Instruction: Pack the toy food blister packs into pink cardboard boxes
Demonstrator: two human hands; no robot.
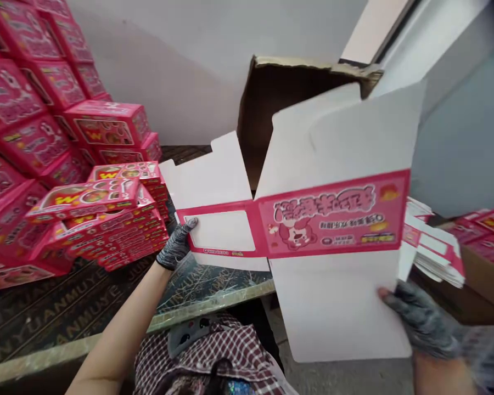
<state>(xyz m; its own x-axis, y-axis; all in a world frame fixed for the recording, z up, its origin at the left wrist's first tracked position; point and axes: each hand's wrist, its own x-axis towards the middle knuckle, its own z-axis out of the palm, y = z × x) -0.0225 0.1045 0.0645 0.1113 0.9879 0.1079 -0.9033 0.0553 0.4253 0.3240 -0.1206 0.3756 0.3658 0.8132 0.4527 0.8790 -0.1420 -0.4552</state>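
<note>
Over the edge of the bench [214, 302]: unfolded pink-and-white carton blank [333, 219], printed side showing
Left hand [176, 244]: gloved fingers holding its windowed end
Right hand [424, 321]: gloved fingers holding its lower right edge

Held unfolded carton [337, 219] before open box [267, 104] — had stacked boxes [49, 85] on table [69, 318] left, flat cartons [434, 249] right.

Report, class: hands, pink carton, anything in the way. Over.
Left hand pinching unfolded carton. Right hand at its lower right, grip unclear. Printed side facing camera. Brown box behind; nothing seen blocking the hands.
</note>
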